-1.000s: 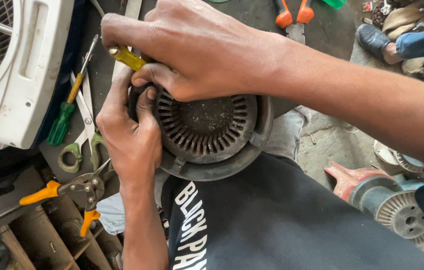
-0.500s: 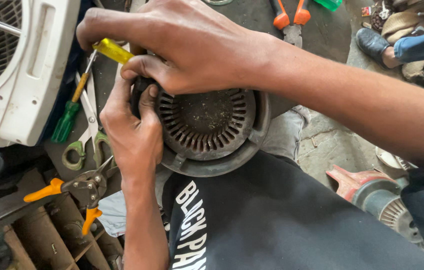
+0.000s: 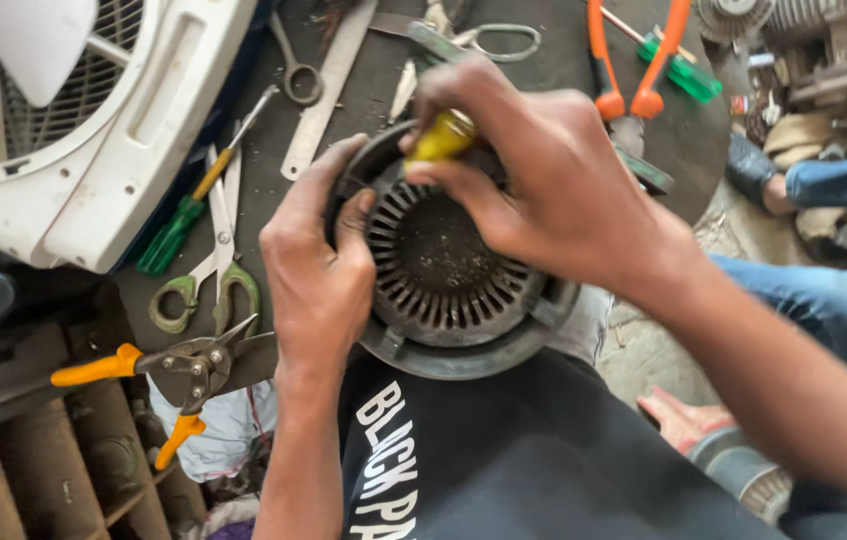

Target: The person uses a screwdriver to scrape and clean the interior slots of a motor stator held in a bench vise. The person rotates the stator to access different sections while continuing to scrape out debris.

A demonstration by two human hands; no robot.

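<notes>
A round dark motor housing (image 3: 448, 270) with slotted vents rests at the near edge of the dark bench, against my black shirt. My left hand (image 3: 315, 270) grips its left rim, fingers curled over the edge. My right hand (image 3: 533, 180) is closed around a yellow-handled screwdriver (image 3: 440, 138), held over the housing's upper rim. The screwdriver's tip is hidden under my hand.
A white fan casing (image 3: 73, 120) fills the upper left. A green-handled screwdriver (image 3: 183, 215), green-handled scissors (image 3: 213, 285) and orange-handled tin snips (image 3: 158, 375) lie left of the housing. Orange-handled pliers (image 3: 628, 70) lie at the top. Another person's foot and denim leg (image 3: 823, 180) are at right.
My right hand has moved right and down with the yellow-handled screwdriver, from beyond the housing's left rim to over its upper rim. The view has shifted left and pulled closer.
</notes>
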